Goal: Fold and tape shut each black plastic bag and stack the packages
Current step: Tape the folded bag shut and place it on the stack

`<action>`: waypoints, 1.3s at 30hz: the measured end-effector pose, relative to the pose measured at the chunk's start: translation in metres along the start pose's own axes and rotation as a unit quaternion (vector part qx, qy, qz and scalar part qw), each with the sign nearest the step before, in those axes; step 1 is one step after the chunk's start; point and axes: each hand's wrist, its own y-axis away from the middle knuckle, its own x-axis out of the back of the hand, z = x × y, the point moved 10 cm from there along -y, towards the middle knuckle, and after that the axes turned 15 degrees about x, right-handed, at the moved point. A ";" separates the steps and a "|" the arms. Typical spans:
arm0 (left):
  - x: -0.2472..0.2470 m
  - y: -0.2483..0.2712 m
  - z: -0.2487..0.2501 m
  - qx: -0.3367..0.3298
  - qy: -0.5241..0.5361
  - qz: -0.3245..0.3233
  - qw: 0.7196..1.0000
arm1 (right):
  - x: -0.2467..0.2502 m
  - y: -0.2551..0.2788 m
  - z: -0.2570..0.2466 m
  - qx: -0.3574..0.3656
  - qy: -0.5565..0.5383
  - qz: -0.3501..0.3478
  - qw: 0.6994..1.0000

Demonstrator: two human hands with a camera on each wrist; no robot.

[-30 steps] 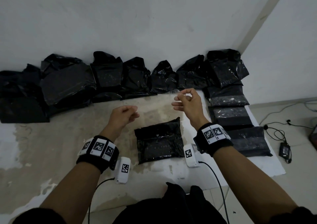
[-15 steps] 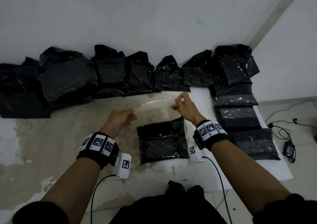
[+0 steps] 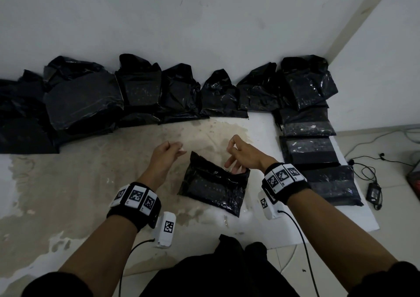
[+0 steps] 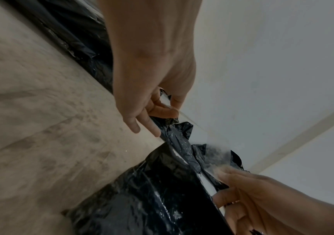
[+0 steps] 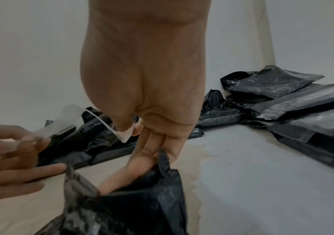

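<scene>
Mid-taping on one bag. Left hand (image 3: 164, 158) and right hand (image 3: 244, 158) each pinch an end of a clear tape strip (image 5: 94, 118) between thumb and forefinger, strip stretched between them just above the far edge of the black bag (image 3: 213, 186) that lies in the middle of the surface, which looks like a stained sheet on the floor (image 3: 68, 194) rather than a desk. Right hand's lower fingers (image 5: 142, 159) also touch or hook the bag's far folded edge; the left hand's spare fingers hang free. The bag looks folded over already, tape not yet pressed down, so this one is folded but not sealed. Done so far, by the look of it: a row of flat, taped packages (image 3: 311, 151) along the right side, overlapping from far to near. Left to do: a long row of crumpled, loose-looking bags (image 3: 141, 92) along the far wall, from far left to the corner; can't tell whether any of those are taped. Judgement: well under half finished, several sealed and many more waiting.
</scene>
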 end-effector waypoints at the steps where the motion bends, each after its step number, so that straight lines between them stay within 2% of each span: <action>1: -0.002 0.002 0.002 -0.010 -0.004 -0.001 1.000 | -0.004 0.004 0.001 -0.007 -0.009 -0.006 1.000; 6: -0.019 0.014 0.014 -0.035 -0.022 -0.025 0.999 | -0.022 0.019 0.004 -0.013 0.018 -0.044 0.999; 9: -0.038 0.019 0.019 -0.040 -0.025 -0.063 0.997 | -0.032 0.025 0.012 -0.009 0.001 -0.036 0.999; 13: -0.067 0.023 0.010 -0.015 -0.042 -0.112 0.993 | -0.040 0.038 0.026 -0.015 -0.089 0.046 0.995; 16: -0.072 0.021 -0.001 -0.020 -0.086 -0.105 0.991 | -0.045 0.052 0.044 -0.038 -0.162 0.117 0.979; 18: -0.071 0.020 0.000 -0.048 -0.145 -0.084 0.985 | -0.051 0.061 0.054 -0.042 -0.195 0.147 0.969; 21: -0.075 0.025 0.016 -0.136 -0.241 -0.050 0.960 | -0.059 0.070 0.063 -0.027 -0.222 0.180 0.958; 23: -0.083 0.032 0.026 -0.179 -0.253 -0.054 0.949 | -0.061 0.075 0.068 -0.023 -0.234 0.208 0.949; 26: -0.101 0.040 0.033 -0.194 -0.234 -0.093 0.948 | -0.061 0.079 0.073 -0.023 -0.266 0.238 0.934; 29: -0.112 0.041 0.031 -0.199 -0.267 -0.109 0.937 | -0.059 0.083 0.075 -0.022 -0.293 0.257 0.921; 32: -0.107 0.040 0.029 -0.231 -0.346 -0.062 0.907 | -0.055 0.090 0.078 -0.025 -0.322 0.288 0.901; 36: -0.085 0.025 0.025 -0.201 -0.347 0.019 0.916 | -0.046 0.098 0.086 -0.030 -0.347 0.339 0.874; 39: -0.077 0.018 0.030 -0.207 -0.339 0.053 0.916 | -0.043 0.099 0.090 -0.029 -0.350 0.350 0.868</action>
